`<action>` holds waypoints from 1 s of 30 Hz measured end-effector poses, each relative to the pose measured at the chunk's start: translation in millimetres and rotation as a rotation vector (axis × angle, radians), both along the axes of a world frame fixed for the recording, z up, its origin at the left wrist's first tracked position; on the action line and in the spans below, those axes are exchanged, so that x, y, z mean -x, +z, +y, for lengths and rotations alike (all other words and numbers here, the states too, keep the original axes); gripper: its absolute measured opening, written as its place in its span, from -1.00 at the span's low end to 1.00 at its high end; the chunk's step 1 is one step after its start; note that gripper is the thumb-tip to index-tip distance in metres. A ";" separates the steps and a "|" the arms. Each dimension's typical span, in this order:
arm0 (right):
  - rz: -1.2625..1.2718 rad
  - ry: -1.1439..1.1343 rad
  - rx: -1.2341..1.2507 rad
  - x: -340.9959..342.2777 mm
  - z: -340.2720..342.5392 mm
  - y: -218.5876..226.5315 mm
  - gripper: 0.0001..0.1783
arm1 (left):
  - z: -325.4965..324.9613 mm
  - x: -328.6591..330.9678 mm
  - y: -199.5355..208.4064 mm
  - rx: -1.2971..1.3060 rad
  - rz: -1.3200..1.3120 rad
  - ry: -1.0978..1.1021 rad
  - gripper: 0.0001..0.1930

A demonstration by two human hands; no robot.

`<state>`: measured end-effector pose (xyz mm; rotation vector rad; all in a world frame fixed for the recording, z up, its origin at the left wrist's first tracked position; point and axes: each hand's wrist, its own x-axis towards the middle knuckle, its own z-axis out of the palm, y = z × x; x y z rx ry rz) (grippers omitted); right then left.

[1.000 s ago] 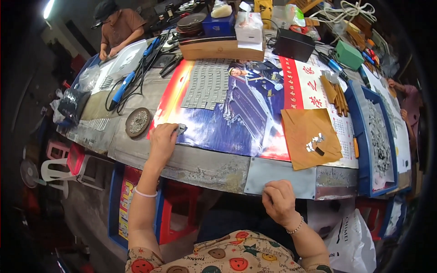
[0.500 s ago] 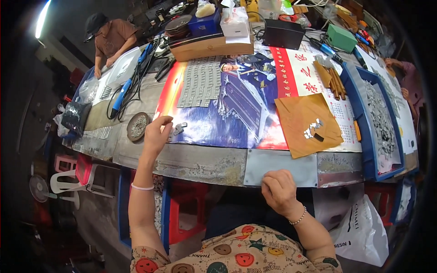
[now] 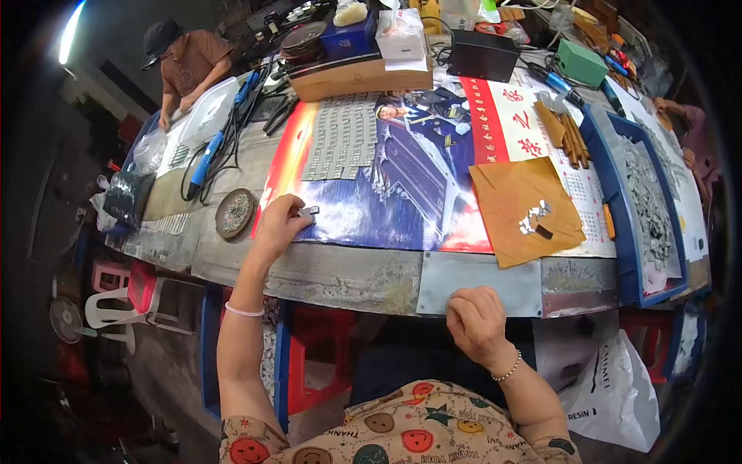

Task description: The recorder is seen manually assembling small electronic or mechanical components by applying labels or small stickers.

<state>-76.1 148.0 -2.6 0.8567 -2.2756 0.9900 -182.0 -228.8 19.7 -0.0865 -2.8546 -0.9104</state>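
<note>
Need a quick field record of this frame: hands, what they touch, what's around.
left hand: left hand reaches out over the poster, fingers on a small metal piece
right hand: right hand closed, at the near table edge; whether it holds anything cannot be told
near left hand: round metal disc
centre: grey sheet of small parts
right: brown paper with small metal bits; blue tray of grey parts
far side: cardboard box, black box
others: a person at the far left corner
</note>
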 end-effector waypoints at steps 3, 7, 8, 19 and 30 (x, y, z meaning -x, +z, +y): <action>0.003 -0.003 -0.007 0.3 -0.2 1.1 -0.77 | 4.2 -2.2 4.9 -0.038 -0.031 0.023 -0.71; 0.011 -0.007 -0.003 0.3 0.2 0.1 -0.77 | 6.8 -3.7 5.5 0.011 0.020 0.032 -0.73; 0.013 -0.008 -0.003 -0.1 0.1 0.6 -0.77 | 5.5 -4.2 4.5 0.012 0.022 0.032 -0.73; -0.234 0.098 0.222 -19.7 4.3 19.8 -0.74 | 90.1 -101.3 54.7 -0.494 -0.017 0.004 -0.86; -0.960 0.273 0.464 -55.1 15.5 48.1 -0.72 | 209.2 -176.1 17.5 -0.820 -0.217 -0.285 -0.44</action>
